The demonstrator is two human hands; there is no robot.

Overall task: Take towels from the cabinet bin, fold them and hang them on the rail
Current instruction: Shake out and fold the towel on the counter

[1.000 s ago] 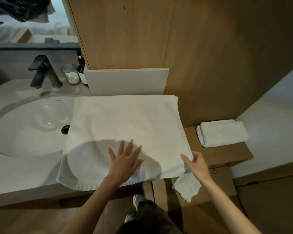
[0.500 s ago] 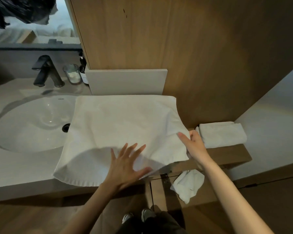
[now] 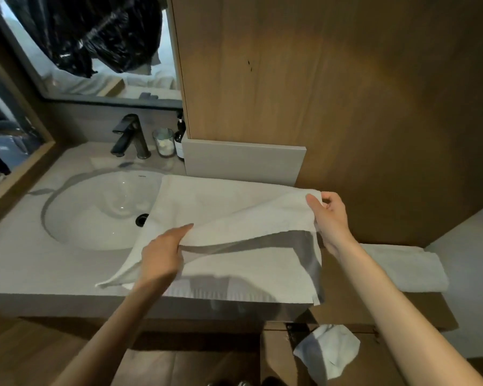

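Head cam has us mid-fold on the white towel [image 3: 223, 201]; it lies spread on the tabletop [image 3: 25, 260], partly over the sink [image 3: 95, 210]; our left hand [image 3: 162, 254] pinches the near edge and our right hand [image 3: 331, 218] pinches the right edge, both lifted off the surface; next move, we reckon, is carrying that edge across and lining up the corners before smoothing it flat; a folded towel [image 3: 413, 271] sits on the shelf to the right.
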